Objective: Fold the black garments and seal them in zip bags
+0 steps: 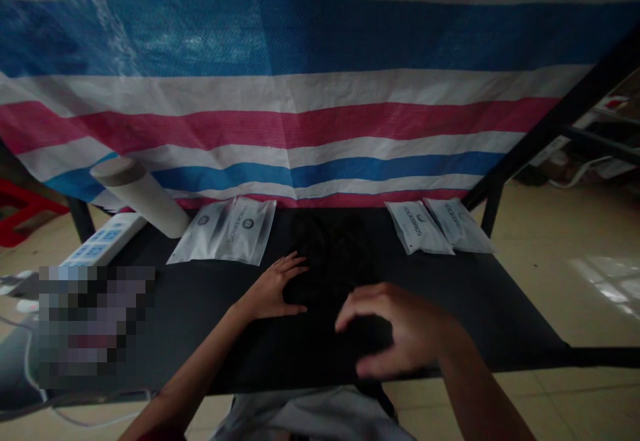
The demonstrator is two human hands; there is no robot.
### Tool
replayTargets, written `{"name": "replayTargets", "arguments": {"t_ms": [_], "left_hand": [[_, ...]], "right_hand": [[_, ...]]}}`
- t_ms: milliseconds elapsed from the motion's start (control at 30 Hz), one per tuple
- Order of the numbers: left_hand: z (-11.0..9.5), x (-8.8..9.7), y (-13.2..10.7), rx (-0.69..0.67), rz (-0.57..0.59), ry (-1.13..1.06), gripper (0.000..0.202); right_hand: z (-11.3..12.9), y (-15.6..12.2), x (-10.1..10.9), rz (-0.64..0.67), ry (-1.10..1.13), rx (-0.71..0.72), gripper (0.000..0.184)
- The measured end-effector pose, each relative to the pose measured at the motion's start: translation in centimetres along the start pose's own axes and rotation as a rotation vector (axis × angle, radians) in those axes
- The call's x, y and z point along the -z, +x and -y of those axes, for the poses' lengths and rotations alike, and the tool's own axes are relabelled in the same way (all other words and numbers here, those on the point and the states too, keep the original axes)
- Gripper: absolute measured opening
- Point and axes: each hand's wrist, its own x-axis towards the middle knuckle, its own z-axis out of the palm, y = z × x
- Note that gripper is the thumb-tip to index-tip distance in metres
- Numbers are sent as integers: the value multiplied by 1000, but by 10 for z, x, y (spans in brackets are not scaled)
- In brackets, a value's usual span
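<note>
Open, both: left hand [273, 289] touching black cloth [330, 257] at its left edge, nearer; right hand [400, 331] arched beside its lower end; cloth's long axis runs up-frame.

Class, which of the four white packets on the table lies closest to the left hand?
The inner packet of the left pair, just beyond the left hand. Its partner lies farther out, and the other two lie past the dark heap.

White plastic pouches [419, 227] each bear the printed brand "ROCKBROS".
</note>
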Motion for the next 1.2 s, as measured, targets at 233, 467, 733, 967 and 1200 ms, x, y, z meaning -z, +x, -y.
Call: {"name": "replayTargets", "arguments": {"t_ms": [233, 467, 733, 967, 1200], "left_hand": [[0, -1, -10, -26, 15, 24, 69], [5, 11, -14, 61, -164, -171, 34], [31, 25, 58, 386, -413, -89, 26], [51, 5, 66, 470, -401, 37, 60], [59, 3, 63, 476, -301, -3, 35]], "right_hand": [[-102, -19, -43, -233, -278, -272, 51], [-112, -11, -47, -494, -57, -251, 16], [-136, 51, -26, -666, -155, -635, 27], [-153, 62, -22, -540, -301, -802, 43], [-171, 76, -19, -528, -207, -836, 47]]}}
